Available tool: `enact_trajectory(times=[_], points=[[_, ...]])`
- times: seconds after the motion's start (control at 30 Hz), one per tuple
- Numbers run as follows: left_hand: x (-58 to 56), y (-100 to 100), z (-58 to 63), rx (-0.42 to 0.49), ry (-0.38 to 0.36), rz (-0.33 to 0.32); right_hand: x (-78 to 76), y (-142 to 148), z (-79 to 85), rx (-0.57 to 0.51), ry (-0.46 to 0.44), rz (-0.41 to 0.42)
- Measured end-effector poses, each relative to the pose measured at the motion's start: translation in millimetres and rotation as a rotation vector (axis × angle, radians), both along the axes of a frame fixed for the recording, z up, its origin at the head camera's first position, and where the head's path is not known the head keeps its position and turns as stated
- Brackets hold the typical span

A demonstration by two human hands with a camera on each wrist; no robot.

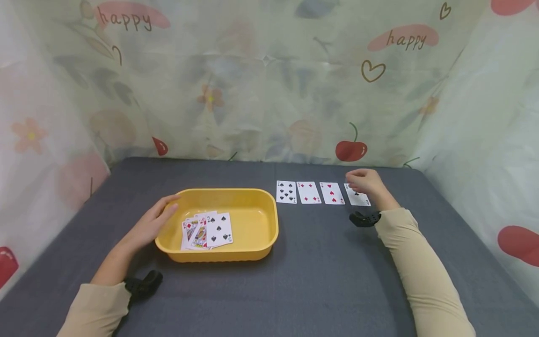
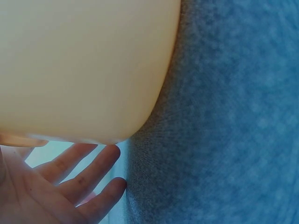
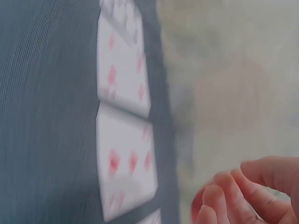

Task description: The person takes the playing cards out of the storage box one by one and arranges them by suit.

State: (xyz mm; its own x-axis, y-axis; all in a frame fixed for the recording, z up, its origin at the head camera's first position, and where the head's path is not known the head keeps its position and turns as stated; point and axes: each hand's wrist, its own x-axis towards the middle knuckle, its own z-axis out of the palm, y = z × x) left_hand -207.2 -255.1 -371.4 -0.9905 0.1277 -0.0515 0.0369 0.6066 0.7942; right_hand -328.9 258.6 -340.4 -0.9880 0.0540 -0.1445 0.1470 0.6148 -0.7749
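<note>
Left hand (image 1: 153,221), fingers spread, sits at the left end of the yellow tray (image 1: 252,222); right hand (image 1: 367,181), fingers curled together, hovers over the rightmost card (image 1: 360,200) (three more cards (image 1: 309,193) line up beside it)!

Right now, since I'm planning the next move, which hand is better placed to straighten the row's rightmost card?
Probably the right hand: in the head view it partly covers that card, while the left hand is at the far end of the yellow tray.
</note>
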Motion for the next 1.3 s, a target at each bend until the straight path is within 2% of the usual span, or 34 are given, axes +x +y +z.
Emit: enact_trajectory(times=[0.3, 0.5, 0.7, 0.93, 1.13, 1.3], points=[[-0.7, 0, -0.4, -0.004, 0.003, -0.006, 11.0, -75, 27.6, -0.079, 0.042, 0.291], [-1.3, -1, -0.5, 0.008, 0.009, -0.013, 21.2, -126, 37.6, -0.092, 0.052, 0.461], [-2.4, -2, -1.3, 0.009, 0.006, -0.015, 31.3, -168, 44.3, -0.107, 0.016, 0.620], [-1.3, -1, -0.7, 0.007, 0.011, -0.013, 37.7, -211, 36.2, -0.120, 0.014, 0.733], [-1.3, -1, -0.5, 0.007, 0.012, -0.016, 36.1, -237, 24.9, -0.043, 0.047, 0.810], [-1.7, -2, 0.5, -0.002, 0.000, -0.009, 35.7, -253, 20.5, -0.012, 0.016, 0.867]])
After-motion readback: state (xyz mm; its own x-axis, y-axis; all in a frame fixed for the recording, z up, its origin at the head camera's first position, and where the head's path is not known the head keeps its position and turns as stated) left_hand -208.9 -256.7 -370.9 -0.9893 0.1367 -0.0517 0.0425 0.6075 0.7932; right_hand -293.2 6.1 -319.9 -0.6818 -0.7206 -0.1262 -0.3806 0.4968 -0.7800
